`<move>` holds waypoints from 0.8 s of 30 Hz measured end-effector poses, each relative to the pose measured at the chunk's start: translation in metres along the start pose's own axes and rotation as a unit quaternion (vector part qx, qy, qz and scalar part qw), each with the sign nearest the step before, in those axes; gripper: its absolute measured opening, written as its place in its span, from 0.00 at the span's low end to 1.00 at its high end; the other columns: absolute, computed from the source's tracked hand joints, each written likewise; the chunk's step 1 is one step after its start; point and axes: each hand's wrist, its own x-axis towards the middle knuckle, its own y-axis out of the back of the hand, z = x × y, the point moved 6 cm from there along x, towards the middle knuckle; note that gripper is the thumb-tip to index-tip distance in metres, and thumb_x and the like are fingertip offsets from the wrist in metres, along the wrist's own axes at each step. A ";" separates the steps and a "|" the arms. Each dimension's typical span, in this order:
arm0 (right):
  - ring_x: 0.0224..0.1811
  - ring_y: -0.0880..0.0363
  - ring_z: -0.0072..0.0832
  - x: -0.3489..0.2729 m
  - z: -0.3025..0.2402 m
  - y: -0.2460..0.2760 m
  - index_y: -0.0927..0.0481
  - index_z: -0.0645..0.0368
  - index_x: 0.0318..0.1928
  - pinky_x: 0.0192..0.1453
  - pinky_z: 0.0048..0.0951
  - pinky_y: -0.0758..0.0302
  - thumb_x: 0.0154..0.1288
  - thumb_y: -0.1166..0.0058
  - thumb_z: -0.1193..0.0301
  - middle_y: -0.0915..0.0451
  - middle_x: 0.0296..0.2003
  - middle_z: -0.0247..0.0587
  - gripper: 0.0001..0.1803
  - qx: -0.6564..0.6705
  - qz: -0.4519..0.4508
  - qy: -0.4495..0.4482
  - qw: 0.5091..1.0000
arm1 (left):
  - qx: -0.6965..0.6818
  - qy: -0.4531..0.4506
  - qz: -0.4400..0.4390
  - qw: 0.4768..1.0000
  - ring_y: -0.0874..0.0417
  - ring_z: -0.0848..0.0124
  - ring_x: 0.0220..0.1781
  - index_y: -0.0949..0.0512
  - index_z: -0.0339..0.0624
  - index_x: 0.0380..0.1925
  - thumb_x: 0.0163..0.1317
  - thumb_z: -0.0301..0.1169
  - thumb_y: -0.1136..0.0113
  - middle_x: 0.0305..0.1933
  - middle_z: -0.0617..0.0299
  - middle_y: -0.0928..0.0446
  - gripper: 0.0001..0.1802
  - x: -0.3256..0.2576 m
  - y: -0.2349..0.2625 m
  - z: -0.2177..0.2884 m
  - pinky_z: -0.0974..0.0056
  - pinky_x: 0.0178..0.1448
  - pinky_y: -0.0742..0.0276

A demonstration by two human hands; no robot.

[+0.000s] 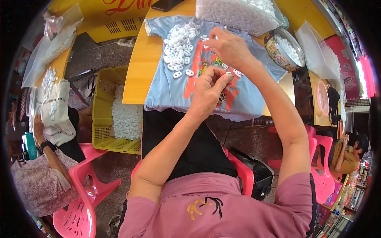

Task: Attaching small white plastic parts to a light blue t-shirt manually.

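Observation:
My left hand [210, 89] is above the front part of a light blue shirt with an orange print [160, 89], its thumb and fingers pinched on a small white plastic piece [228, 73]. Farther out, my right hand [231, 48] reaches down to the shirt with thumb and index finger apart. Beside those fingertips lie loose white oval pieces with dark holes [205, 46]; whether they touch is hidden. More such pieces lie under the right wrist. A larger pile of white oval pieces [176, 45] spreads over the shirt's left side.
The shirt covers much of a wooden table [137, 79]. At its back stand a clear bag of white pieces [238, 18] and a round tin [278, 49]. A yellow crate [101, 109] stands left, near a co-worker's arm [53, 162]. Another person [347, 156] sits right, by pink chairs [322, 180].

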 end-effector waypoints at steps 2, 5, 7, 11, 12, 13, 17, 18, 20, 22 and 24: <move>0.41 0.20 0.41 0.005 0.002 -0.012 0.17 0.55 0.42 0.41 0.38 0.23 0.57 0.39 0.73 0.24 0.41 0.38 0.10 -0.071 -0.021 0.045 0.996 | 0.005 0.001 -0.001 1.000 0.23 0.81 0.31 0.26 0.39 0.39 0.68 0.32 0.40 0.33 0.65 0.22 0.09 -0.001 -0.001 0.002 0.74 0.36 0.26; 0.38 0.20 0.37 0.004 0.004 -0.013 0.17 0.55 0.43 0.39 0.34 0.23 0.59 0.40 0.73 0.22 0.40 0.39 0.11 -0.069 0.014 0.081 0.994 | 0.010 0.005 0.000 1.000 0.23 0.81 0.32 0.26 0.38 0.39 0.68 0.31 0.41 0.33 0.65 0.22 0.08 -0.002 -0.003 0.004 0.74 0.37 0.26; 0.36 0.20 0.32 -0.004 0.010 -0.005 0.17 0.57 0.45 0.38 0.31 0.23 0.61 0.40 0.72 0.21 0.38 0.37 0.11 0.045 0.027 0.008 0.999 | 0.011 0.008 -0.001 1.000 0.23 0.81 0.33 0.26 0.38 0.38 0.69 0.30 0.42 0.32 0.66 0.22 0.07 -0.003 -0.004 0.003 0.74 0.37 0.27; 0.32 0.21 0.22 -0.035 0.017 0.006 0.17 0.62 0.46 0.38 0.23 0.23 0.65 0.41 0.70 0.19 0.32 0.32 0.12 0.448 0.032 -0.269 0.852 | -0.004 0.025 0.005 1.000 0.23 0.81 0.32 0.26 0.38 0.38 0.69 0.29 0.42 0.32 0.66 0.22 0.06 -0.003 0.000 -0.001 0.74 0.37 0.27; 0.32 0.21 0.22 -0.044 0.015 0.010 0.17 0.62 0.46 0.38 0.23 0.23 0.65 0.41 0.70 0.19 0.32 0.32 0.12 0.447 0.037 -0.274 0.851 | -0.005 0.027 0.006 1.000 0.23 0.81 0.32 0.26 0.38 0.38 0.69 0.29 0.42 0.32 0.66 0.22 0.06 -0.003 0.001 -0.002 0.74 0.36 0.27; 0.32 0.23 0.18 -0.054 0.014 0.010 0.18 0.63 0.48 0.37 0.21 0.24 0.66 0.41 0.70 0.20 0.33 0.31 0.13 0.521 0.032 -0.304 0.797 | -0.033 0.022 0.009 0.999 0.23 0.80 0.31 0.27 0.38 0.39 0.69 0.29 0.42 0.33 0.65 0.22 0.06 -0.003 -0.001 -0.001 0.74 0.36 0.26; 0.30 0.24 0.15 -0.085 0.005 0.017 0.20 0.63 0.49 0.36 0.20 0.24 0.67 0.41 0.69 0.19 0.35 0.33 0.14 0.625 0.046 -0.378 0.681 | -0.044 0.026 -0.002 0.999 0.21 0.78 0.32 0.26 0.39 0.39 0.69 0.29 0.42 0.34 0.64 0.22 0.06 0.000 0.001 -0.002 0.73 0.36 0.25; 0.30 0.24 0.15 -0.091 0.002 0.017 0.20 0.63 0.48 0.36 0.20 0.24 0.67 0.41 0.69 0.19 0.34 0.33 0.13 0.650 0.057 -0.391 0.649 | -0.043 0.032 -0.004 0.999 0.21 0.78 0.32 0.26 0.39 0.39 0.69 0.29 0.42 0.34 0.64 0.22 0.06 0.001 0.002 -0.003 0.73 0.36 0.25; 0.29 0.24 0.15 -0.098 -0.005 0.021 0.20 0.62 0.48 0.36 0.20 0.23 0.67 0.41 0.70 0.20 0.33 0.33 0.12 0.670 0.065 -0.405 0.619 | -0.055 0.015 -0.006 0.998 0.20 0.77 0.31 0.26 0.40 0.40 0.69 0.29 0.42 0.34 0.63 0.22 0.06 0.004 0.003 -0.001 0.73 0.36 0.24; 0.29 0.24 0.16 -0.106 -0.008 0.020 0.20 0.62 0.47 0.36 0.21 0.23 0.67 0.41 0.70 0.20 0.32 0.32 0.11 0.689 0.072 -0.416 0.590 | -0.062 0.014 -0.008 0.998 0.20 0.76 0.32 0.26 0.40 0.41 0.69 0.29 0.42 0.35 0.62 0.21 0.06 0.004 0.003 -0.001 0.72 0.36 0.23; 0.30 0.23 0.16 -0.116 -0.008 0.011 0.19 0.61 0.45 0.35 0.21 0.22 0.65 0.39 0.69 0.19 0.33 0.32 0.11 0.706 0.064 -0.414 0.570 | -0.084 0.023 -0.007 0.996 0.19 0.75 0.33 0.26 0.39 0.41 0.68 0.29 0.42 0.36 0.62 0.21 0.07 0.004 0.001 -0.001 0.71 0.38 0.22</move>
